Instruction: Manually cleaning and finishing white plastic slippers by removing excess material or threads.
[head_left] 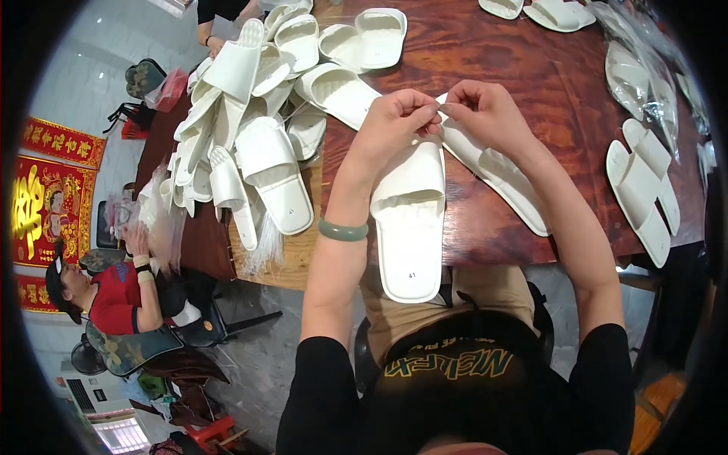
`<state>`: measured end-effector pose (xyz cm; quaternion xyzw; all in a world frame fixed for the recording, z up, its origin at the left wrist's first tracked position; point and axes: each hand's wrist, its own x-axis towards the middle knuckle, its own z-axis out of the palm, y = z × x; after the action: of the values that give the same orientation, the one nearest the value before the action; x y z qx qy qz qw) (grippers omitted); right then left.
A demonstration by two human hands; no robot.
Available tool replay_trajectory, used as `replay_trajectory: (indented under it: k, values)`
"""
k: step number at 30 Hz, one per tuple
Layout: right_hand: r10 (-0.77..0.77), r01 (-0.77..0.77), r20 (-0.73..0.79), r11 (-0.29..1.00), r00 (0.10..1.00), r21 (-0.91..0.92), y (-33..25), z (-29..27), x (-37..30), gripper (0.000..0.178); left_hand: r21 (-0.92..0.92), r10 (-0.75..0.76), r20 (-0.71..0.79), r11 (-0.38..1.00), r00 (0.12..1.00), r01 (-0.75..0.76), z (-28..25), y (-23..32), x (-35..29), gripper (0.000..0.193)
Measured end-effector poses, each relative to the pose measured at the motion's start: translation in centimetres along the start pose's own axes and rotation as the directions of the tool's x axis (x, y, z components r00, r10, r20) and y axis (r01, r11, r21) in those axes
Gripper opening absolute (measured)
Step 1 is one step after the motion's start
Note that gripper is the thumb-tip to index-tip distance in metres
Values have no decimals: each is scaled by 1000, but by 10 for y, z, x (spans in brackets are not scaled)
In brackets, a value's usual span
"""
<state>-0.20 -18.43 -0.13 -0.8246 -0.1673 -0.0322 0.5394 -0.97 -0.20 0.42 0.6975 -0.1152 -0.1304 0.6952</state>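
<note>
In front of me lie two white slippers with their toe ends together. The left slipper points its heel at me and reaches past the table edge. The right slipper slants away under my right forearm. My left hand is closed in a pinch over the left slipper's toe. Close against it, my right hand pinches too, at the right slipper's toe. Whatever lies between the fingertips is too small to make out. Another white slipper lies just behind my left hand.
White slippers are heaped at the left, beside a bundle of thin clear strands. Paired slippers and clear-bagged ones lie at the right of the wooden table. A person in red sits at left; another person's arm shows beyond.
</note>
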Motion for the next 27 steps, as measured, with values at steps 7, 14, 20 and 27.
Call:
replay_trajectory:
  k: [7, 14, 20, 27]
  values:
    - [-59, 59, -4, 998, 998, 28, 6, 1, 6, 21, 2, 98, -19, 995, 995, -98, -10, -2, 5, 16]
    - [-75, 74, 14, 995, 997, 64, 11, 2, 4, 21, 21, 50, -35, 999, 998, -49, -4, -1, 2, 17]
    - [-67, 67, -10, 998, 998, -15, 3, -1, 0, 21, -3, 59, -47, 998, 997, -59, -9, -5, 5, 16]
    - [-83, 83, -17, 996, 996, 29, 8, 3, 2, 23, -2, 34, -41, 999, 999, -35, -10, -5, 4, 16]
